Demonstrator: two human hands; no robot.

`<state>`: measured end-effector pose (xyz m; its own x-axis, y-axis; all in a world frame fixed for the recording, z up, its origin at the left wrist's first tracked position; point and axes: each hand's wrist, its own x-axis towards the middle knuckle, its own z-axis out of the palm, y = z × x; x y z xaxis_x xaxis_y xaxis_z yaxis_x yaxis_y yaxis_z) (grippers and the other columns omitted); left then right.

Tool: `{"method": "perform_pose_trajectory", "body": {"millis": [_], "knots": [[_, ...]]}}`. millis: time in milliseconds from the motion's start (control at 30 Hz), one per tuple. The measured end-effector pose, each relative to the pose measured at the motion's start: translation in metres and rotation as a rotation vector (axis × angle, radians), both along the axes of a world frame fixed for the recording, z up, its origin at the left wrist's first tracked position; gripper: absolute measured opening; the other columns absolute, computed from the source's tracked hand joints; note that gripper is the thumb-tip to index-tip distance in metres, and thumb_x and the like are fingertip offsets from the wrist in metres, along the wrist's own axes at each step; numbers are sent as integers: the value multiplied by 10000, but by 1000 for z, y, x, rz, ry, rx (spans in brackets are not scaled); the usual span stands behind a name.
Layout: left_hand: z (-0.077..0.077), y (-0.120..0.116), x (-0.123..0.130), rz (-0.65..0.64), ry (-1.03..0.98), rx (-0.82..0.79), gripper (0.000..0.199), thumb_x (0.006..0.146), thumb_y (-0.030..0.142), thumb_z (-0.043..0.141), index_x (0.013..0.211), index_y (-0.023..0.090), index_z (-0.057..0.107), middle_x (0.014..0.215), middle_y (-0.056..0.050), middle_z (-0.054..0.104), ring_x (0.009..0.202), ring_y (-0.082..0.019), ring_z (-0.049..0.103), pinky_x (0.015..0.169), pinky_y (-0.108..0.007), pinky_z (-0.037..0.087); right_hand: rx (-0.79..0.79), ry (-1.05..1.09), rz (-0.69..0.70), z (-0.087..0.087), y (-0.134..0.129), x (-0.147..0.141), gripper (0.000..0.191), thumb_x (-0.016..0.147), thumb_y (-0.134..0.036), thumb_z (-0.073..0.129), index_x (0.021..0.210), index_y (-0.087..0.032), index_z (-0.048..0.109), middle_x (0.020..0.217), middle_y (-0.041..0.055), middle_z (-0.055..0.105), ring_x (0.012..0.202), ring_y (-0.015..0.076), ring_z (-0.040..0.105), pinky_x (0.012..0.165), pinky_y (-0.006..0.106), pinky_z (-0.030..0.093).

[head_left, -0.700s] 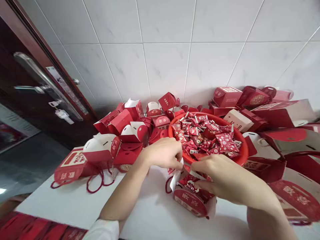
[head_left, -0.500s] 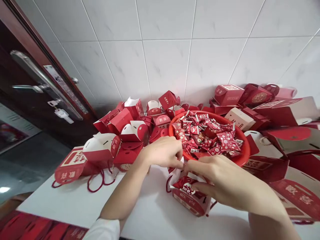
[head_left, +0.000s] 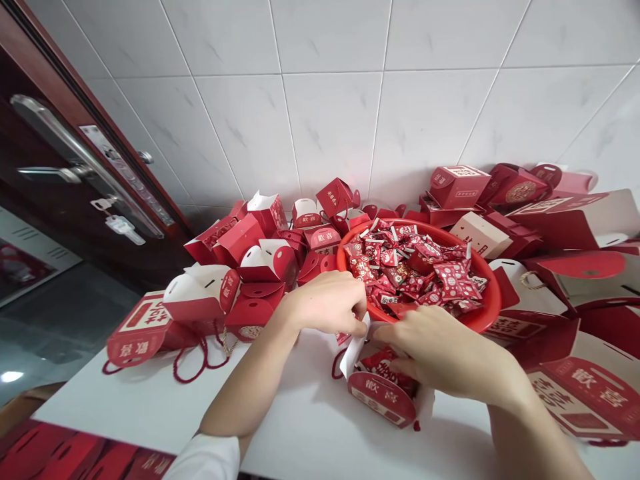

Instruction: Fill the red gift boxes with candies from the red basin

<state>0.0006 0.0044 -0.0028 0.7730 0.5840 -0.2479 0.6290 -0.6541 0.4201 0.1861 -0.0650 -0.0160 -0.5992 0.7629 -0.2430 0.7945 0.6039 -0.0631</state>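
Observation:
A small red-and-white box [head_left: 383, 399] stands open near the table's front, its flaps raised, with red wrapped candies [head_left: 383, 365] inside. My left hand [head_left: 327, 303] pinches the box's raised white flap at its back left. Over the box's right side is my right hand [head_left: 445, 353], its fingers curled down into the opening by the candies; whether it grips one is hidden. Just behind both hands sits a round red basket [head_left: 493, 300] filled with wrapped candies.
Many red gift boxes [head_left: 200, 293] stand at the left and more [head_left: 585, 393] at the right. A white table [head_left: 165, 407] bears them against a tiled wall [head_left: 330, 120]. At the left is a door handle [head_left: 75, 153] with keys. Red boxes [head_left: 65, 453] lie below the table edge.
My right hand has risen slightly and shifted back over the box. The candies sit lower inside, and the box's front flap shows more fully. My left hand has hardly moved.

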Motion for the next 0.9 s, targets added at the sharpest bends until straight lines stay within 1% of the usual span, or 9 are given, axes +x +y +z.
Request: {"method": "perform_pose_trajectory", "body": {"millis": [167,267,367,467,567,633,700,767,900], "knots": [[-2,1,0,-2,-8,14,250,692,219,658,466,185,557,442,46,514,460,-105,384,509,-307,219,39,10,-21,-3,0,3,298,840,-20,590,993,-229,738,714,15,710,628,195,633,531,331,156],[-3,0,0,-1,-26,16,297,726,241,673,467,185,538,445,49,504,466,-104,385,515,-307,217,39,56,-33,1,-1,7,239,882,-48,585,943,-233,724,748,6,730,620,177,628,526,319,161],[-3,-1,0,39,-83,35,364,776,304,703,469,184,548,429,57,436,461,-100,337,522,-307,210,-11,157,-62,8,-1,10,156,918,-123,616,887,-234,721,780,1,747,625,158,622,531,291,200],[-2,-3,2,158,-245,45,342,831,350,698,540,184,634,472,52,463,490,-103,353,527,-298,228,-64,367,-196,15,1,16,114,941,-284,651,890,-213,724,745,9,723,599,142,583,544,262,282],[-3,-6,8,265,-506,-26,376,930,446,625,672,180,688,582,37,541,567,-113,430,551,-274,289,-102,646,-347,17,5,24,313,934,-493,652,877,-189,700,693,2,657,585,134,525,525,249,322],[-6,-8,13,318,-685,-55,421,975,499,569,731,177,685,652,30,571,628,-120,473,592,-261,339,-162,781,-364,15,9,26,401,906,-573,668,835,-179,677,663,-10,601,584,127,488,500,243,316],[-8,-11,19,357,-815,-62,420,984,526,561,778,178,677,724,25,600,679,-124,505,628,-253,369,-227,884,-335,13,13,25,413,876,-576,714,831,-168,672,650,-24,559,581,116,455,492,235,317],[-10,-12,22,373,-874,-90,431,989,542,547,783,178,652,749,21,603,688,-125,511,633,-252,385,-252,991,-301,11,17,22,373,870,-527,746,849,-161,678,647,-36,539,574,105,429,500,230,333],[-7,-10,21,336,-919,-224,483,1041,519,413,785,170,627,809,-20,648,762,-155,582,721,-280,478,-197,1232,-300,13,21,18,360,897,-486,728,755,-171,626,664,-23,555,592,112,473,538,235,412]]}}
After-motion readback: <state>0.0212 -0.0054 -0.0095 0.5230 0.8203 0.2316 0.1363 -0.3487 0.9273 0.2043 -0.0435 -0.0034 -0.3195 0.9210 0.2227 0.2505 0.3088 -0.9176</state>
